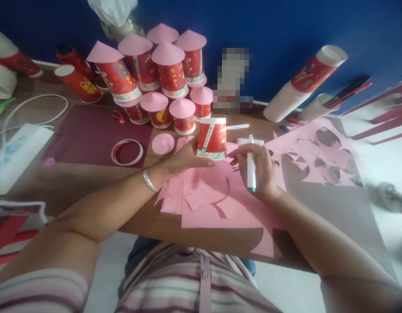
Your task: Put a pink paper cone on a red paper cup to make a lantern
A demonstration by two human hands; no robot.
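Observation:
My left hand (186, 158) holds a red paper cylinder (212, 137) with a white top edge and green scrawled lines on its white lower band. Its thumb lies under the bottom rim. Just right of the cylinder, my right hand (259, 167) is closed around a white marker (251, 167), whose green end points toward me. Another white pen (238, 127) lies behind the cylinder, and a white cap or marker (254, 141) is partly hidden behind my right hand. Cut pink paper sheets (220, 213) lie beneath both hands.
Several red cylinders with pink cone tops (168, 54) stand at the back left. A paper ring (127, 152) and a pink disc (163, 143) lie left. Pink scraps (308, 134), a tall tube (285, 102) and a pen holder (313, 108) are right.

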